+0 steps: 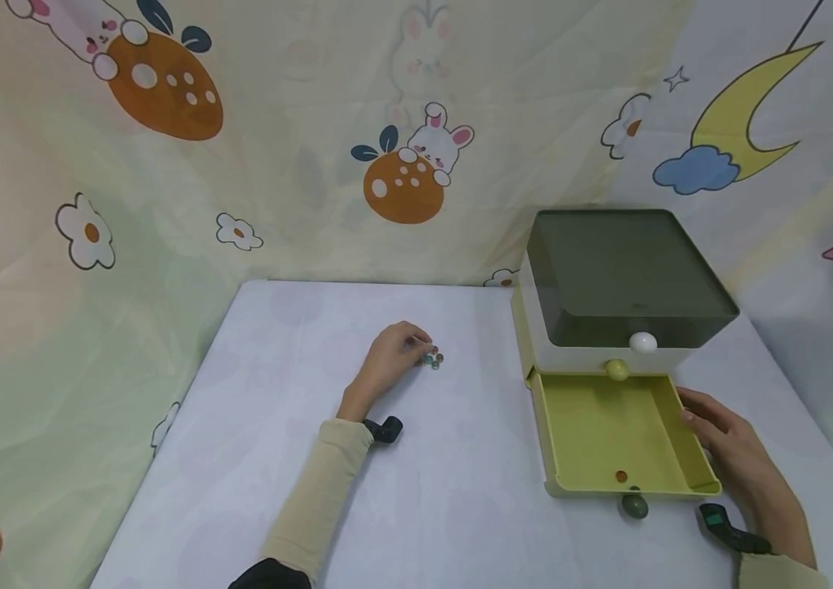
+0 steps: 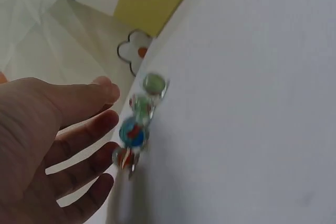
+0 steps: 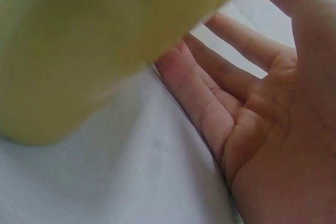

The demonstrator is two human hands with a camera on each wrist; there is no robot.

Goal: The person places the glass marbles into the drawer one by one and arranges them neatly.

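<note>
My left hand (image 1: 390, 356) is beside a small cluster of glass marbles (image 1: 434, 358) on the white table. In the left wrist view, its thumb and fingers are apart, with nothing between them. A green marble (image 2: 155, 84), a blue-and-red marble (image 2: 133, 132) and an orange-striped marble (image 2: 125, 158) lie just past the fingertips. At the right, my right hand (image 1: 733, 446) touches the outer right side of a pulled-out yellow-green drawer (image 1: 601, 417); its fingers look nearly straight in the right wrist view. One orange-brown marble (image 1: 621, 476) lies inside the drawer, near its front wall.
Above the pulled-out drawer is the cabinet (image 1: 637, 262), with a dark green top, a white knob (image 1: 642, 342) and a yellow-green knob (image 1: 617, 370). A dark green knob (image 1: 634, 506) sticks out in front. Patterned cloth (image 1: 299, 164) hangs behind the table (image 1: 461, 491).
</note>
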